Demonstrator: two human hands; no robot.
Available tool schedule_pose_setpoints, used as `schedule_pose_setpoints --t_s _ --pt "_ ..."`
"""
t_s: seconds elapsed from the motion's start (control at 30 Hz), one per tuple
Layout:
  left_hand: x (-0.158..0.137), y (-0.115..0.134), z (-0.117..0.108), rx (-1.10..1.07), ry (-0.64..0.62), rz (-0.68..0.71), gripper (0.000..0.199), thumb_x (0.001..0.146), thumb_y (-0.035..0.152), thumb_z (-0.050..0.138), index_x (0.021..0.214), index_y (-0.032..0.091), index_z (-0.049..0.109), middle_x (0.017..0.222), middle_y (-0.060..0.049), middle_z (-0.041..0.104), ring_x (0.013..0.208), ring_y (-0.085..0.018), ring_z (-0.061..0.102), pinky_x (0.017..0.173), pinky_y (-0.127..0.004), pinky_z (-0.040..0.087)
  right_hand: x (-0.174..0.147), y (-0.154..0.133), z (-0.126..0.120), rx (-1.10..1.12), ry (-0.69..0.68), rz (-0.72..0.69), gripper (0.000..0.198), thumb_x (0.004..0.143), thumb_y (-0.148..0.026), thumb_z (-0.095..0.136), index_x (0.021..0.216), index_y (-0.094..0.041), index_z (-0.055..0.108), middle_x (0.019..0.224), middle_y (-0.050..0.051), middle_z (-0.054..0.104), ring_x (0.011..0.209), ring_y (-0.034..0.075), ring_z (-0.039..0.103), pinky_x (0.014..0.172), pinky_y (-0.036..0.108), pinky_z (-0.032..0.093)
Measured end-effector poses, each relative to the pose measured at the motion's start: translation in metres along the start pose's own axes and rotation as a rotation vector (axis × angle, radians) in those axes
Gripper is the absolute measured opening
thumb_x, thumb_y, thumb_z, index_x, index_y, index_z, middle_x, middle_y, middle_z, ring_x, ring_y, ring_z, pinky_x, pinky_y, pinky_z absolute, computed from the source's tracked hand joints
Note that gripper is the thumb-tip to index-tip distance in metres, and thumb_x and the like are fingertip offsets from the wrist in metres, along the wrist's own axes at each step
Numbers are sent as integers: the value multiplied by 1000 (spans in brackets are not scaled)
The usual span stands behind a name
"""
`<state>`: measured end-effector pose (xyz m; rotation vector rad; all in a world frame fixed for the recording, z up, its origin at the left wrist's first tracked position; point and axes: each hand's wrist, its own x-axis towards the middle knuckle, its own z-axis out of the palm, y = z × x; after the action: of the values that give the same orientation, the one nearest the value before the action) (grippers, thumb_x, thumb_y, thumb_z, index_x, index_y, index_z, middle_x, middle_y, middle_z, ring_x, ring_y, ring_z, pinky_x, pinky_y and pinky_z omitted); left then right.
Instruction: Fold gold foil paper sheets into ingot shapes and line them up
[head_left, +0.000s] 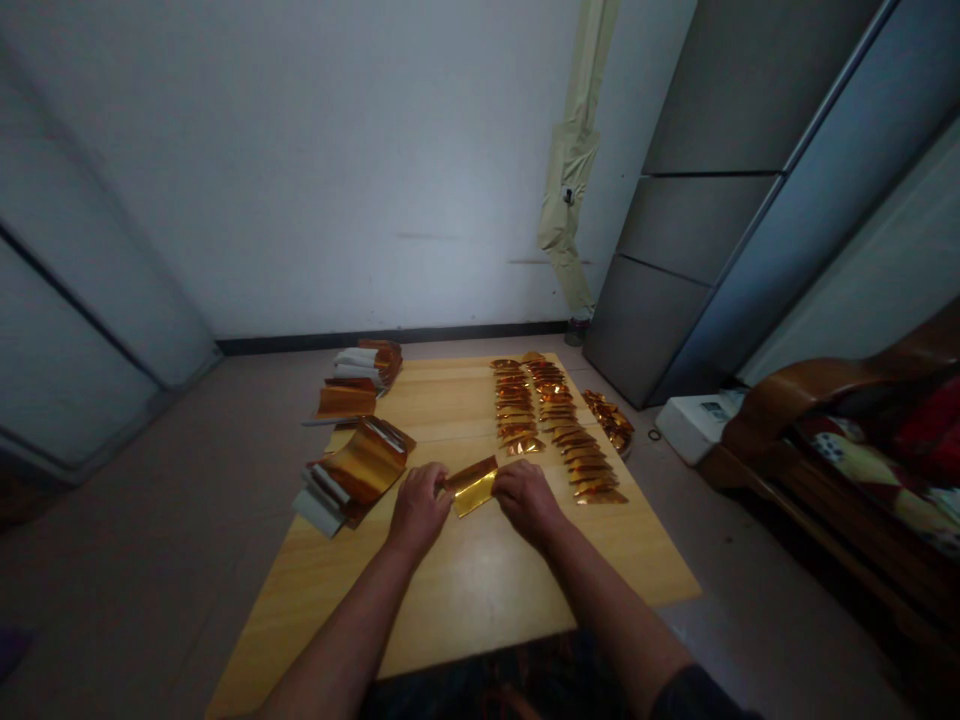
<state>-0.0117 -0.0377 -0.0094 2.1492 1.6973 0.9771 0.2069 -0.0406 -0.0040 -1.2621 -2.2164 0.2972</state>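
Observation:
Between my two hands a partly folded sheet of gold foil paper [475,488] is held just over the wooden table. My left hand [422,505] pinches its left end, and my right hand [528,497] grips the right end with curled fingers. To the left of my left hand lies a curved stack of gold foil sheets [367,462] with pale backs. Beyond my right hand, folded gold foil pieces [516,405] stand in overlapping rows, and another row of folded pieces [587,462] runs along the right side.
More foil sheets [346,400] lie at the table's [480,610] far left edge. A container heaped with folded foil [611,420] sits on the floor to the right. Farther right are a white box [694,425], a grey refrigerator [675,230] and a wooden bench [840,380].

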Motion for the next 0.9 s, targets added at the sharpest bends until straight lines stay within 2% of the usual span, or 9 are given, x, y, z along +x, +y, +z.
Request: schedule_pose_setpoints --t_s 0.1,0.2,0.33,0.47,0.53,0.6,0.73,0.9 --pt "-1 1 -1 23 0 42 14 73 14 55 85 22 55 85 -3 61 86 -21 52 76 -34 43 0 2 -4 -6 -16 -19 11 86 -18 61 91 -23 70 94 3 68 93 19 52 82 32 33" --pt "1 0 -1 48 2 78 10 74 13 54 80 22 55 82 -3 59 84 -21 50 76 -33 42 0 -3 -6 -27 -30 -49 19 86 -22 64 105 -23 67 107 4 66 100 20 51 84 32 32" --pt "4 -1 -3 76 12 139 9 80 16 54 75 21 60 79 -4 57 82 -21 50 76 -33 41 1 -8 -7 -84 -91 -62 9 88 -25 63 96 -23 68 101 3 65 96 19 50 82 31 29" --pt "-5 7 -9 94 81 227 15 83 20 54 91 20 68 91 -6 61 90 -22 52 82 -37 41 2 -9 -7 -138 -119 -41 9 90 -28 61 91 -22 67 95 3 63 91 18 48 77 30 27" --pt "-11 11 -12 92 25 312 15 79 24 62 92 22 68 102 -6 63 97 -23 53 85 -38 39 2 -10 -7 -148 -127 -37 11 91 -29 59 91 -22 67 95 3 62 90 17 47 76 30 27" --pt "-15 12 -14 120 -44 325 17 79 25 64 96 24 69 107 -5 65 100 -23 53 85 -39 38 2 -11 -8 -140 -124 -34 11 92 -29 59 92 -22 67 96 3 62 90 17 47 76 30 26" --pt "-12 6 -11 154 -102 261 20 83 23 62 102 23 68 103 -5 67 97 -22 55 81 -37 39 3 -11 -9 -111 -121 -19 8 89 -28 63 91 -22 68 94 2 62 91 17 48 76 30 27" --pt "-5 -2 -6 156 -153 312 17 88 25 58 102 23 67 102 -5 67 95 -21 54 81 -36 40 2 -6 -6 -90 -121 -1 9 85 -29 66 92 -22 68 95 2 62 92 18 48 77 30 27"
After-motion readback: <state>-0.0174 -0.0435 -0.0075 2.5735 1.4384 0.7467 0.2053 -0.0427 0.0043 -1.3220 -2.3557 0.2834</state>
